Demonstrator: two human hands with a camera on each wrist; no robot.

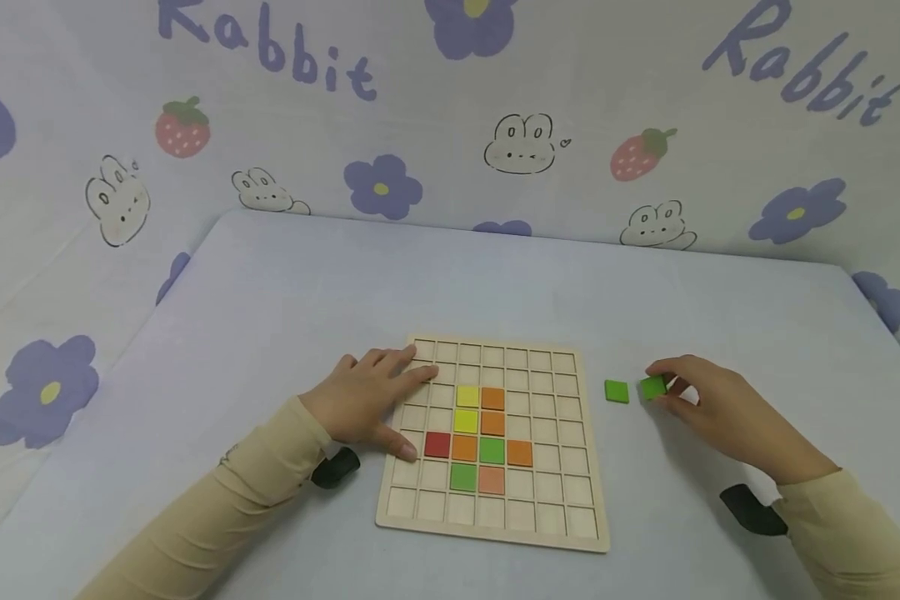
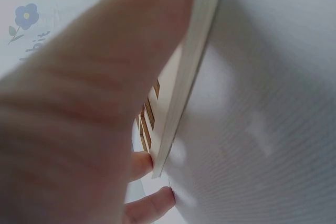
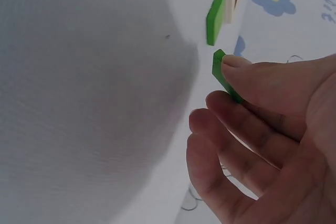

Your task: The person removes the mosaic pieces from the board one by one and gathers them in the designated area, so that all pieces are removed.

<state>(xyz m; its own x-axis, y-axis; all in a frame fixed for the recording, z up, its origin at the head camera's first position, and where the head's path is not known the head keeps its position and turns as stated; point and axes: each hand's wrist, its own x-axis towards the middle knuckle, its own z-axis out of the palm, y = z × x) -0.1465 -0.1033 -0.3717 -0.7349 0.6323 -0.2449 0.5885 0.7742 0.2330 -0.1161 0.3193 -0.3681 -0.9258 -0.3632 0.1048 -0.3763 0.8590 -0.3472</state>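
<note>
A wooden grid board (image 1: 560,407) lies on the table, with colored square tiles seated near its middle: two yellow, several orange, two green, one red (image 1: 437,445) and one salmon pink (image 1: 491,480). My left hand (image 1: 363,398) rests spread along the board's left edge, thumb and fingertips touching it. To the right of the board, my right hand (image 1: 723,417) pinches a green square tile (image 1: 652,387) between thumb and fingers. In the right wrist view that tile (image 3: 219,69) is tilted. A second green tile (image 1: 617,392) lies flat between the board and my right hand.
The table (image 1: 330,283) has a pale cloth surface. Behind it hangs a white curtain (image 1: 435,108) printed with rabbits, strawberries and purple flowers. Dark wrist-worn pieces (image 1: 753,510) sit by both sleeves.
</note>
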